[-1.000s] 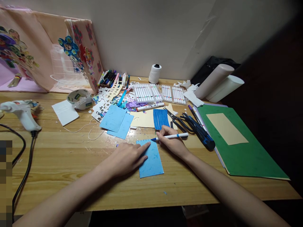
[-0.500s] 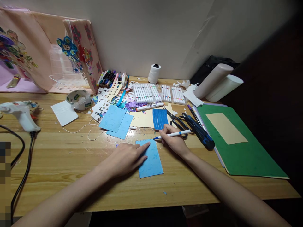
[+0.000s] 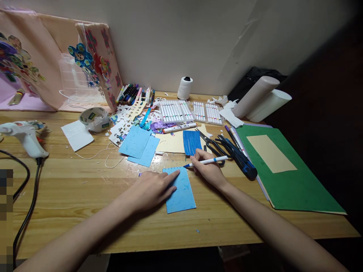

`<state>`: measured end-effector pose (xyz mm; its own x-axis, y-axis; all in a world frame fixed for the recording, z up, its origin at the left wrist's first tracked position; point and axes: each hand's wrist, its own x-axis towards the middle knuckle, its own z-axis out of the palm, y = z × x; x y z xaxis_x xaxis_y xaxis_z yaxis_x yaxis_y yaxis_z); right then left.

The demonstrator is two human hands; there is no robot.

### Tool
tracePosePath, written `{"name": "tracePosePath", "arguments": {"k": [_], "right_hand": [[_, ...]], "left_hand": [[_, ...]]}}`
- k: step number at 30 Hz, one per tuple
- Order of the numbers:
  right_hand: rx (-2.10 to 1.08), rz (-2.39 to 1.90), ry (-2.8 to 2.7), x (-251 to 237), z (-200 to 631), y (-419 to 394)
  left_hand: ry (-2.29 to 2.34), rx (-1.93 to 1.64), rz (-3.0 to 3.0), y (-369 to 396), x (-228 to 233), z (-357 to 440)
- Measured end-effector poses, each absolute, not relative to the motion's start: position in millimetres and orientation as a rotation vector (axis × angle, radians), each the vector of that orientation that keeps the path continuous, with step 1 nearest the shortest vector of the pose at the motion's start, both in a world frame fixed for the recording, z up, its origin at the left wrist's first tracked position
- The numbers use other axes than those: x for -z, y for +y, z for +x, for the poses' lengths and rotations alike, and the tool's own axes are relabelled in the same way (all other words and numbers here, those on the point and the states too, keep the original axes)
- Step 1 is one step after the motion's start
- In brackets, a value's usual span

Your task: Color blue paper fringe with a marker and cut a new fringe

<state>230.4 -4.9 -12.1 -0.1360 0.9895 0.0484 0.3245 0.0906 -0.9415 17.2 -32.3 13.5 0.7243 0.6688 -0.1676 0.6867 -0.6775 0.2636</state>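
A light blue card (image 3: pixel 181 194) lies on the wooden table in front of me, with small dark marks along its far edge. My left hand (image 3: pixel 153 189) rests on the card's left side, its index finger stretched out over the surface. In my right hand (image 3: pixel 208 168) is a white marker with a blue band (image 3: pixel 211 160), held in a writing grip. The marker's blue tip meets the card's far right corner. Just beyond my right hand lies a darker blue streaked card (image 3: pixel 192 142). Two more light blue cards (image 3: pixel 136 142) overlap at the left.
Black scissors (image 3: pixel 211 143) and a blue-black cutter (image 3: pixel 241 158) lie right of my hand, beside green sheets (image 3: pixel 283 189). Marker boxes (image 3: pixel 176 111), paper scraps (image 3: pixel 121 124) and a thread cone (image 3: pixel 185 88) stand behind. A corded glue gun (image 3: pixel 31 141) is at far left.
Almost nothing differs. Both hands, the marker and the card stay in place, with the marker's back end shifting very slightly.
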Motion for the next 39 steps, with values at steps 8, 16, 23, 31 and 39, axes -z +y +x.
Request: {"name": "tracePosePath", "arguments": {"k": [8, 16, 23, 31, 39], "right_hand": [[-1.077, -1.341, -1.58, 12.3, 231.2, -4.5], [-1.119, -1.345, -1.555, 9.7, 230.1, -5.5], [-1.088, -1.362, -1.579, 13.1, 230.2, -4.3], [-1.05, -1.321, -1.599, 14.4, 231.8, -4.3], [-1.022, -1.216, -1.615, 6.4, 232.7, -9.4]], "left_hand": [[1.061, 0.085, 2.62, -31.3, -13.8, 18.0], [1.057, 0.085, 2.615, -32.3, -14.4, 18.0], [1.062, 0.049, 2.616, -32.4, -12.9, 16.5], [1.048, 0.034, 2.614, -31.6, -13.0, 16.0], [1.074, -0.093, 2.618, -30.4, -8.3, 11.4]]}}
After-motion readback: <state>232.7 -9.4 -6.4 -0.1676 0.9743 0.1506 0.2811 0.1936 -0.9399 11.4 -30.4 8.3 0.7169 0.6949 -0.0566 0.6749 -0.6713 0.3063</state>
